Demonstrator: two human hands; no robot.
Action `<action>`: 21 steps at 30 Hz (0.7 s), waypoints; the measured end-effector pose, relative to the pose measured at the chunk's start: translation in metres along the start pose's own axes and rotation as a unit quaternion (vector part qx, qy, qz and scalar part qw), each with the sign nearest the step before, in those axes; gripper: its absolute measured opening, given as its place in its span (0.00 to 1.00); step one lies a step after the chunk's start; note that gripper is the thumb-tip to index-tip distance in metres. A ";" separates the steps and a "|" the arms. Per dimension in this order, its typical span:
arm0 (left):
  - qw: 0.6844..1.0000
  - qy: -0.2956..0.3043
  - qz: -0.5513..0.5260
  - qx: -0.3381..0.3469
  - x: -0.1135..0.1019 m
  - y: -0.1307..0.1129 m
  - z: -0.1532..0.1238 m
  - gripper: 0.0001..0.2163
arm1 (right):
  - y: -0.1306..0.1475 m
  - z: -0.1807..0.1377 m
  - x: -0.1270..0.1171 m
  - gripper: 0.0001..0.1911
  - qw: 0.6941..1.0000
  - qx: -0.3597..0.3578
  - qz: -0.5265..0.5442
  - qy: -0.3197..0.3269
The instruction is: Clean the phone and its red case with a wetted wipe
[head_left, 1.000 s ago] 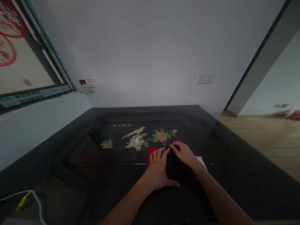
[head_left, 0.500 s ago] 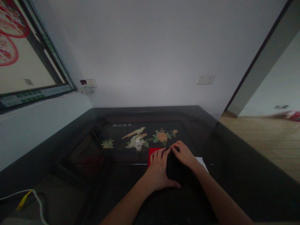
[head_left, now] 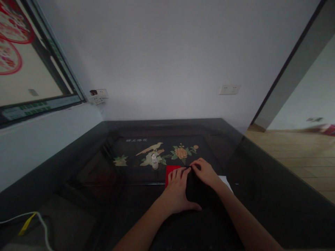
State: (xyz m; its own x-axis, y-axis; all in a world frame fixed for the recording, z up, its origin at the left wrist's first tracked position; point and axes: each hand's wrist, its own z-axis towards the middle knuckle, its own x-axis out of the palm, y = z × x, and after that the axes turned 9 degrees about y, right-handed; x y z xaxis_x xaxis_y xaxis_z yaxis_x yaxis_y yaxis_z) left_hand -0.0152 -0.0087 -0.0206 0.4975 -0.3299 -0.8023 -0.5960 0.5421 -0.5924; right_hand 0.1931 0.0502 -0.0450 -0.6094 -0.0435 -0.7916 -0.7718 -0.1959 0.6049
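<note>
My left hand (head_left: 176, 195) lies flat with its fingers spread and the thumb stretched to the right. Its fingertips rest on a red sheet (head_left: 171, 169), of which the upper left part shows. Close to the left forefinger, my right hand (head_left: 204, 170) is closed in a pinch, thumb against forefinger. Something dark shows at those fingertips, too hard to tell from the black table to name. Part of a white sheet (head_left: 226, 182) sticks out beyond the right forearm. A small clear bottle with a white cap (head_left: 155, 162) stands upright, up and left of the red sheet.
The glossy black table (head_left: 131, 209) carries an inlaid bird-and-flower picture (head_left: 181, 152). A white cable (head_left: 43, 223) with a yellow tag (head_left: 26, 225) lies at the lower left. Behind the table is a wall with sockets (head_left: 229, 89); a window (head_left: 28, 69) is on the left.
Both hands stay in nearly the same place, with the left forefinger very slightly shifted. The sheets and the bottle have not moved.
</note>
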 end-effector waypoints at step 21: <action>0.910 -0.410 -0.024 -0.049 -0.062 0.018 0.002 0.12 | 0.004 -0.001 -0.003 0.10 0.999 -0.012 0.036 0.002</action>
State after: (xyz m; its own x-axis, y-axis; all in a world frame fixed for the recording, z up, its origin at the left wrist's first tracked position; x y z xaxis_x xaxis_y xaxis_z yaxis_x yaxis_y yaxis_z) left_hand -0.0549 0.0230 0.0184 0.8037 0.3591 -0.4746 -0.5948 0.4579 -0.6607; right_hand 0.1919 0.0483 -0.0405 -0.6620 -0.0613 -0.7470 -0.7221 -0.2151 0.6575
